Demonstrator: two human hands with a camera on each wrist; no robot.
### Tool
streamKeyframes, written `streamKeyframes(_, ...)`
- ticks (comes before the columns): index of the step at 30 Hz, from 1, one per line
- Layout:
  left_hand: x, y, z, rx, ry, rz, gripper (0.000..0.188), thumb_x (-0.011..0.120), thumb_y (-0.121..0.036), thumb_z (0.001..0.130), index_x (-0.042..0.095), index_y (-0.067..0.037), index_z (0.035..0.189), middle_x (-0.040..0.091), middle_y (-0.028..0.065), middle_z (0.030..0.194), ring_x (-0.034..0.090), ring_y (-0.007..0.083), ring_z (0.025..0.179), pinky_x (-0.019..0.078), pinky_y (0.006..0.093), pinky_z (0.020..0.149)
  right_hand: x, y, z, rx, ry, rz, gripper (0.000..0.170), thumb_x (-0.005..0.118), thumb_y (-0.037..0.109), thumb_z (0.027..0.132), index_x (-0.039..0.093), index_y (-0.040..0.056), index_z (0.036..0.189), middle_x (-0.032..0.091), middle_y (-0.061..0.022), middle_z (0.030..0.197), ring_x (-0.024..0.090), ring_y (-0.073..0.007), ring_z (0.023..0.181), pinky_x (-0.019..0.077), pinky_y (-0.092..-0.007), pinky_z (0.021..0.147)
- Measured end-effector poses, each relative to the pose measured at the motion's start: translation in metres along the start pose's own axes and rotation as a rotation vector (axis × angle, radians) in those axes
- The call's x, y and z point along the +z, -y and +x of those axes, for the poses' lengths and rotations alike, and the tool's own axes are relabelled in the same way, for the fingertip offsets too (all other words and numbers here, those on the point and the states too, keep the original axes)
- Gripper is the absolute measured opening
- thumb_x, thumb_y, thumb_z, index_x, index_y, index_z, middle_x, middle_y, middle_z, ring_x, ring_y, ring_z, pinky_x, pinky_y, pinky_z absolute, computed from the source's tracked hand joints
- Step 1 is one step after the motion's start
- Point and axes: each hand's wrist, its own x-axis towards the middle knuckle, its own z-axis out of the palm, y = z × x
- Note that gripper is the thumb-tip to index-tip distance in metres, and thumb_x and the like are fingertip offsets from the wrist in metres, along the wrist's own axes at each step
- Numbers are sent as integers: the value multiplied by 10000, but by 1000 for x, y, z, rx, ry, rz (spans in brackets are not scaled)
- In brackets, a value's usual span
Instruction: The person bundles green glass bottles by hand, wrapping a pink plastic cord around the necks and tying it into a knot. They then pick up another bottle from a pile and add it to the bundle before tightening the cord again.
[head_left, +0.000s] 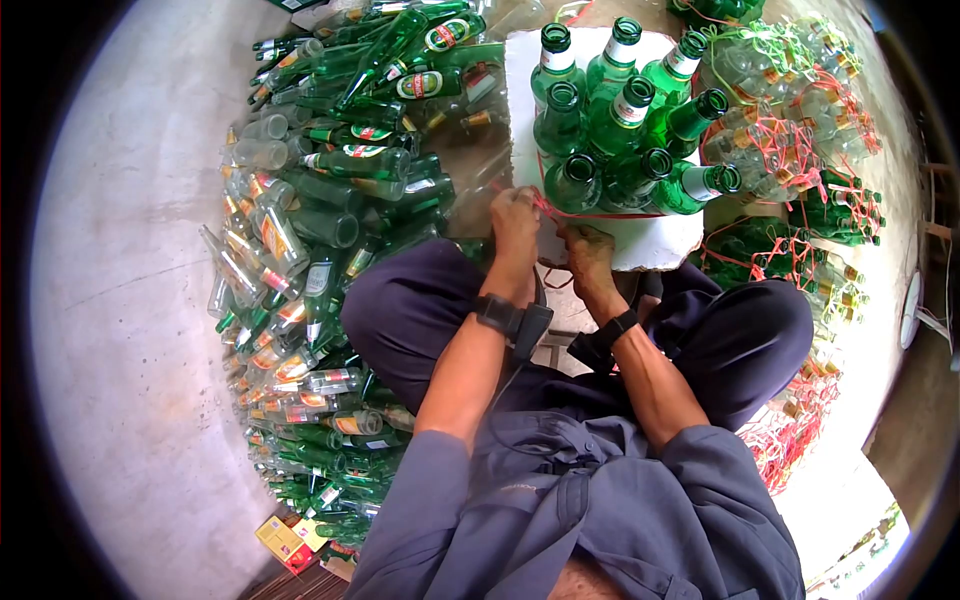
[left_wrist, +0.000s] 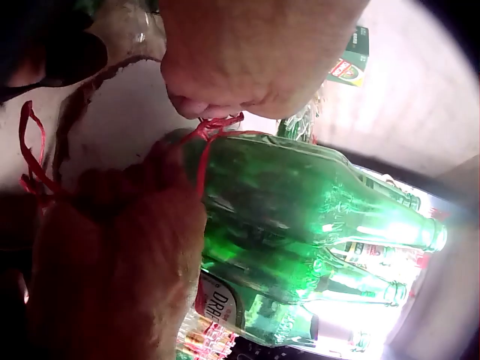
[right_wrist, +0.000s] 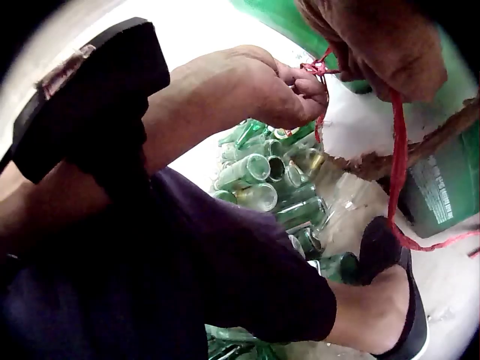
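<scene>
Several green beer bottles (head_left: 612, 128) stand upright, close together, on a white board (head_left: 540, 80). A red plastic string (head_left: 630, 214) runs round their lower part. At the near left corner of the group, my left hand (head_left: 515, 222) pinches the string beside a small red tangle, seen in the left wrist view against a bottle (left_wrist: 255, 187). My right hand (head_left: 588, 250) is just to its right, fingers curled round the string (right_wrist: 399, 150), whose loose tail hangs below the hand in the right wrist view.
On the left lies a large heap of loose green and clear bottles (head_left: 330, 230). Bundles of bottles tied with red string (head_left: 765, 155) stand on the right. My bent knees (head_left: 415, 300) flank the near side of the board. A small box (head_left: 285, 540) lies at the lower left.
</scene>
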Motion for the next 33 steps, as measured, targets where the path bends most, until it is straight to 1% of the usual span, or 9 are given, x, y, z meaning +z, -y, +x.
streamKeyframes(12, 6, -3, 3, -57, 2, -115, 228, 528, -163, 1017, 584, -16, 851, 500, 24, 616, 425, 116, 486, 386, 267, 461, -9, 2, -1, -23, -38, -17, 186, 669, 163, 813, 718, -11, 772, 593, 26, 692, 473, -104, 643, 354, -282, 613)
streamKeyframes(14, 5, -4, 4, -50, 17, -140, 227, 526, -158, 1016, 582, -18, 846, 497, 24, 616, 429, 120, 490, 394, 278, 471, -11, 1, -1, -34, -52, -38, 206, 640, 157, 817, 731, -23, 775, 634, -27, 658, 533, -123, 628, 412, -303, 610)
streamKeyframes(18, 7, -4, 3, -41, 14, -188, 224, 526, -144, 1011, 576, -24, 828, 483, 21, 610, 442, 131, 503, 405, 300, 493, -16, 6, -2, -54, -41, -108, 195, 628, 143, 821, 734, -13, 770, 673, -62, 676, 574, -143, 638, 433, -311, 629)
streamKeyframes(21, 2, -2, 6, -56, 80, -244, 202, 527, -123, 998, 581, -23, 831, 480, 18, 617, 450, 131, 516, 404, 304, 501, -22, 3, 0, -165, -31, -187, 204, 600, 143, 829, 735, 1, 771, 705, -124, 721, 630, -192, 662, 460, -330, 652)
streamKeyframes(23, 0, 3, 12, -84, 53, -243, 189, 535, -121, 987, 583, -25, 832, 484, 16, 627, 458, 131, 526, 406, 305, 507, -27, -1, 5, -451, 7, -552, 209, 579, 143, 837, 732, 22, 762, 718, -157, 780, 669, -251, 701, 481, -345, 675)
streamKeyframes(29, 1, 6, 9, -65, 11, -359, 145, 573, -114, 946, 588, -34, 826, 509, 16, 671, 483, 135, 562, 433, 313, 529, -29, 12, 2, -251, -4, -376, 218, 564, 164, 858, 723, 50, 762, 712, -153, 791, 674, -283, 724, 490, -360, 687)
streamKeyframes(30, 0, 7, 9, -43, 34, -389, 139, 580, -115, 941, 591, -35, 828, 516, 19, 680, 492, 138, 572, 443, 315, 535, -32, 6, 4, -261, -4, -374, 218, 564, 164, 858, 723, 50, 762, 712, -153, 791, 674, -283, 724, 490, -360, 687)
streamKeyframes(32, -2, 11, 9, -23, 54, -391, 134, 580, -113, 942, 595, -36, 833, 526, 23, 686, 502, 141, 580, 455, 318, 539, -39, -6, 9, -757, 47, -784, 182, 596, 156, 845, 702, 10, 817, 646, -119, 702, 587, -190, 651, 438, -339, 610)
streamKeyframes(33, -3, 13, 11, -9, 70, -387, 130, 579, -111, 943, 600, -38, 838, 535, 27, 693, 512, 144, 587, 466, 322, 542, -37, -2, 4, -487, 70, -514, 219, 601, 192, 848, 704, 10, 784, 640, -116, 678, 570, -163, 647, 428, -341, 614)
